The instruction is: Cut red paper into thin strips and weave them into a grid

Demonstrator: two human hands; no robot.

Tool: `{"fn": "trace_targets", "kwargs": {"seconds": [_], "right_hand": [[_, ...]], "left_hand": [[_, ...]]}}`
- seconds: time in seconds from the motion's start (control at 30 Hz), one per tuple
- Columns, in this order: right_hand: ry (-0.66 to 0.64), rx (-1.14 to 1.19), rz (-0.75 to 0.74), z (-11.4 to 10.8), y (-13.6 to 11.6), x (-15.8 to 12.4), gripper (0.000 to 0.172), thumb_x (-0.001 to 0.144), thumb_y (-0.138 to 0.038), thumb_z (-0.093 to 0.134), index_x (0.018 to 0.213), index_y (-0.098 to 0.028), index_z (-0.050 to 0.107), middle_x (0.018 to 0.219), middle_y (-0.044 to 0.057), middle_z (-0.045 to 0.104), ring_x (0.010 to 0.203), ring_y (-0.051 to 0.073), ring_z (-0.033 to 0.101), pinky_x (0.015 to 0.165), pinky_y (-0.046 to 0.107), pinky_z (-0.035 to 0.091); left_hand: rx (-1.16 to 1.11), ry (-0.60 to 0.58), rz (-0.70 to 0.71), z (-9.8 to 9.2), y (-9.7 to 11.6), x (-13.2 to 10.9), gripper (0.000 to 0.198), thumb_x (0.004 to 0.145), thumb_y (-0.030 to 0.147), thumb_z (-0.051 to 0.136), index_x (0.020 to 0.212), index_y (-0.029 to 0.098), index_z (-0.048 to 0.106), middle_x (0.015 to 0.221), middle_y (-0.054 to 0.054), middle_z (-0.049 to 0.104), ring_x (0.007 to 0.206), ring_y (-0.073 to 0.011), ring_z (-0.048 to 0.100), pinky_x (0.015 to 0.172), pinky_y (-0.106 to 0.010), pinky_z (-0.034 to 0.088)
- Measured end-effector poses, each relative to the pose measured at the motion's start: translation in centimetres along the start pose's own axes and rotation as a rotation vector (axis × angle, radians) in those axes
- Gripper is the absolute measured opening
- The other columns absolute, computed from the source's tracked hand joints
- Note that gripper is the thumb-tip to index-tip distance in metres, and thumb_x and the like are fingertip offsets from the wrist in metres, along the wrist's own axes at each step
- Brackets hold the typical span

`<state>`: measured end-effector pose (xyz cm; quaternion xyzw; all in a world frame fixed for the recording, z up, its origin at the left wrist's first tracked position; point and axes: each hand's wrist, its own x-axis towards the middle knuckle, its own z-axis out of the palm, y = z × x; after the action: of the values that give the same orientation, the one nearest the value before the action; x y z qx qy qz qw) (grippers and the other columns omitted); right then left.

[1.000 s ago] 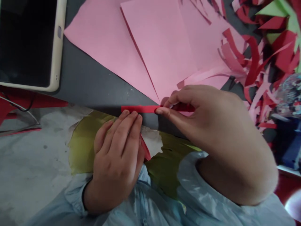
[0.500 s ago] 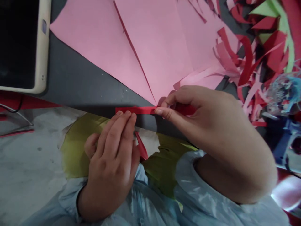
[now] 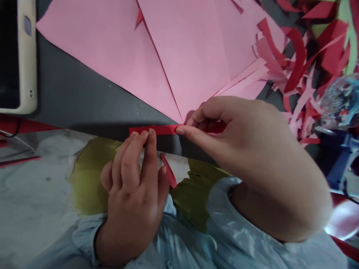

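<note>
Red paper makes the strip [image 3: 165, 130] at the near edge of the counter [image 3: 75, 86]. The right hand [image 3: 249, 138] has its grip pinched on it, hiding its right end. The left hand [image 3: 134, 186] rests fingertips on it, grip unclosed; its index finger now stands apart from its neighbour, unlike half a second ago. Beyond, a red tip [image 3: 139, 18] juts further from the pink paper [image 3: 185, 56]. Scraps [image 3: 297, 59] crowd the right; a phone [image 3: 27, 63] lies left.

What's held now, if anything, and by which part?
Red strip, pinched partway along by the right grip; the left grip touches it near its left end, without pinching.
</note>
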<state>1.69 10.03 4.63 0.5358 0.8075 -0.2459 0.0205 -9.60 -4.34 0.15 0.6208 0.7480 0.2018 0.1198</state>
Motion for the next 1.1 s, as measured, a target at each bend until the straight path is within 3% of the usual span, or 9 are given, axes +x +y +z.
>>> {"fn": "trace_targets", "kwargs": {"seconds": [0.23, 0.43, 0.53, 0.67, 0.83, 0.9, 1.1], "right_hand": [[0.053, 0.005, 0.020, 0.2, -0.1, 0.2, 0.012, 0.079, -0.026, 0.071, 0.068, -0.022, 0.066, 0.070, 0.003, 0.071, 0.069, 0.023, 0.064, 0.061, 0.034, 0.039], [0.107, -0.027, -0.017, 0.7, -0.1, -0.3, 0.013, 0.082, -0.028, 0.071, 0.071, -0.021, 0.068, 0.074, 0.004, 0.072, 0.072, 0.024, 0.065, 0.061, 0.034, 0.039], [0.119, -0.051, -0.076, 0.5, 0.4, -0.7, 0.013, 0.083, -0.028, 0.071, 0.073, -0.020, 0.069, 0.075, 0.004, 0.071, 0.075, 0.025, 0.066, 0.062, 0.034, 0.039], [0.128, -0.072, -0.100, -0.3, 1.8, -1.6, 0.009, 0.085, -0.026, 0.069, 0.079, -0.020, 0.070, 0.082, 0.006, 0.072, 0.085, 0.028, 0.067, 0.068, 0.037, 0.042], [0.156, -0.038, -0.110, -0.7, 3.0, -2.0, 0.009, 0.088, -0.026, 0.066, 0.081, -0.020, 0.069, 0.083, 0.007, 0.070, 0.089, 0.028, 0.066, 0.073, 0.039, 0.045], [0.162, -0.059, -0.120, -0.5, 3.0, -2.0, 0.011, 0.089, -0.027, 0.064, 0.082, -0.021, 0.069, 0.084, 0.007, 0.069, 0.090, 0.028, 0.065, 0.074, 0.039, 0.045], [0.142, -0.094, -0.141, -0.1, 2.9, -2.2, 0.014, 0.090, -0.029, 0.063, 0.079, -0.022, 0.067, 0.083, 0.006, 0.068, 0.086, 0.026, 0.064, 0.071, 0.037, 0.043]], "left_hand": [[0.065, 0.058, 0.030, 0.2, 0.0, 0.4, 0.060, 0.088, 0.020, 0.064, 0.145, 0.015, 0.048, 0.140, -0.015, 0.053, 0.133, -0.0285, 0.049, 0.116, -0.040, 0.031], [0.094, 0.073, 0.027, 0.4, 0.3, 0.7, 0.051, 0.091, 0.023, 0.061, 0.140, 0.032, 0.056, 0.137, -0.011, 0.054, 0.132, -0.0324, 0.050, 0.114, -0.048, 0.033], [0.094, 0.047, 0.004, 0.5, 0.4, 0.8, 0.047, 0.094, 0.028, 0.054, 0.140, 0.038, 0.054, 0.139, -0.009, 0.053, 0.135, -0.0343, 0.048, 0.114, -0.053, 0.033], [0.093, 0.031, 0.002, 0.6, 0.4, 0.7, 0.049, 0.094, 0.027, 0.052, 0.143, 0.034, 0.052, 0.141, -0.014, 0.051, 0.136, -0.0376, 0.047, 0.112, -0.060, 0.035], [0.036, 0.025, -0.047, 0.8, 0.4, 0.5, 0.053, 0.095, 0.030, 0.050, 0.147, 0.040, 0.045, 0.146, -0.006, 0.050, 0.140, -0.0360, 0.043, 0.116, -0.060, 0.034], [0.027, 0.017, -0.031, 0.9, 0.5, 0.5, 0.055, 0.095, 0.030, 0.051, 0.149, 0.038, 0.042, 0.148, -0.005, 0.049, 0.141, -0.0355, 0.042, 0.117, -0.059, 0.033], [0.027, 0.096, 0.129, 1.4, 0.7, 0.9, 0.064, 0.087, 0.024, 0.065, 0.147, 0.012, 0.046, 0.142, -0.017, 0.055, 0.138, -0.0336, 0.046, 0.117, -0.048, 0.033]]}}
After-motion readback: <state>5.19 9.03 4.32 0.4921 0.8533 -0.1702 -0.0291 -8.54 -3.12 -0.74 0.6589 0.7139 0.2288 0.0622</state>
